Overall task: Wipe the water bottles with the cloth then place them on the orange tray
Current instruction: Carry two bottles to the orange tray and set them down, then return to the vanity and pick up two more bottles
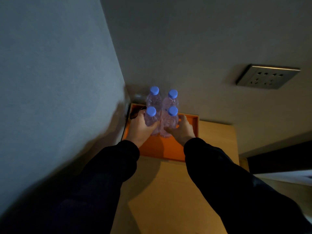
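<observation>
Four water bottles with blue caps stand upright in a tight two-by-two block at the far end of the orange tray (155,149), which sits on the wooden worktop (168,191) pushed into the corner where the walls meet. Each hand is on one of the near pair. The left hand (140,127) is wrapped around the near-left bottle (151,118), thumb across its front, holding it at mid-body. The right hand (180,129) cups the near-right bottle (169,121) with its fingers curled round the side; how firmly it grips I cannot tell.

From either hand the bottles lie at about twelve o'clock, their long axes vertical, caps toward the camera. The far-left bottle (153,97) and far-right bottle (171,99) stand straight behind at twelve o'clock, touching or nearly touching the near pair. So any lift has to go straight up or back toward six o'clock; a push forward would knock the rear pair.

No cloth is plain to see. A dark shape at the left hand's ten o'clock is too dim to name. A wall socket (266,76) sits off at two o'clock.
</observation>
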Action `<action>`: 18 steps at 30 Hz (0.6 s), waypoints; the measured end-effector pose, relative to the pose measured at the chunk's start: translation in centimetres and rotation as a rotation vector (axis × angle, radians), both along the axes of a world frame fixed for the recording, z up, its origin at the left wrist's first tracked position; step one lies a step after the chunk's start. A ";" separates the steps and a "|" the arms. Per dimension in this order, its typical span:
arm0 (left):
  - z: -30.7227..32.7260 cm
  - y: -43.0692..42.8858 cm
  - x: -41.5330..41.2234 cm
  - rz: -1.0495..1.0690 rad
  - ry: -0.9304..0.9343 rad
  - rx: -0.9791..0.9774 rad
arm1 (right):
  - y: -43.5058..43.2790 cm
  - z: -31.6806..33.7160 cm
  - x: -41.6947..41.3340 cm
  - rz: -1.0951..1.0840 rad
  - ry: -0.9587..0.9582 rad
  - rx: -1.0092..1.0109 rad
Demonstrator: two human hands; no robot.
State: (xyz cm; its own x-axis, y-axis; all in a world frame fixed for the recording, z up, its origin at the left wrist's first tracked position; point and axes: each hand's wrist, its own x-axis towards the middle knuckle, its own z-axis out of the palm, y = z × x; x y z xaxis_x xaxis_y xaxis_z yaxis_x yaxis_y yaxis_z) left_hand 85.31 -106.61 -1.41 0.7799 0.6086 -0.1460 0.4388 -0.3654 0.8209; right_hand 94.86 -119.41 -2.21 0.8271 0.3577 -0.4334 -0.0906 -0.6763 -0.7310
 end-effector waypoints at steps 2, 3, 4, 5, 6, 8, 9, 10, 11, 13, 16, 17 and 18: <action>0.3 -0.2 -0.2 -0.039 0.004 -0.004 | -0.1 0.1 -0.3 0.004 0.011 0.007; 0.6 -0.4 -0.3 -0.056 0.003 -0.012 | -0.2 0.2 -0.5 0.002 0.015 0.010; 1.0 -0.5 -0.3 -0.068 0.007 -0.023 | -0.3 0.4 -0.7 0.003 0.014 0.013; 1.4 -0.5 -0.5 -0.070 0.009 -0.033 | -0.4 0.6 -0.9 0.008 0.009 0.008; 1.8 -0.6 -0.6 -0.059 0.009 -0.035 | -0.6 1.0 -1.1 0.018 -0.005 -0.001; 2.6 -0.9 -1.2 -0.011 0.014 -0.063 | -1.0 1.8 -1.6 0.037 -0.043 -0.022; 3.0 -1.2 -1.5 0.008 0.017 -0.083 | -1.3 2.4 -2.0 0.034 -0.045 -0.022; 3.6 -1.8 -2.0 0.029 0.013 -0.090 | -1.6 3.0 -2.5 0.024 -0.033 -0.010; 4.2 -2.4 -2.7 0.057 0.003 -0.088 | -2.0 3.6 -3.2 0.006 -0.014 0.017; 5.4 -3.6 -4.2 0.108 -0.023 -0.078 | -3.0 5.1 -4.9 -0.053 0.044 0.109; 7.2 -5.5 -7.5 0.195 -0.104 -0.065 | -6.0 7.7 -8.4 -0.135 0.095 0.284; 7.9 -6.3 -8.8 0.229 -0.136 -0.081 | -7.3 8.8 -9.7 -0.145 0.104 0.339; 8.7 -7.1 -10.1 0.265 -0.165 -0.094 | -8.7 9.7 -10.9 -0.147 0.115 0.388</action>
State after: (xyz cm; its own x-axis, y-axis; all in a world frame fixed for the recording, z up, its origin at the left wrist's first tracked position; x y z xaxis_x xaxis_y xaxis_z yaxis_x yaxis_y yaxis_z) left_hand 75.19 -113.68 7.26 0.6143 0.7832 -0.0955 0.3664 -0.1759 0.9137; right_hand 83.92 -128.14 7.54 0.8356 0.3946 -0.3820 -0.2608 -0.3271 -0.9083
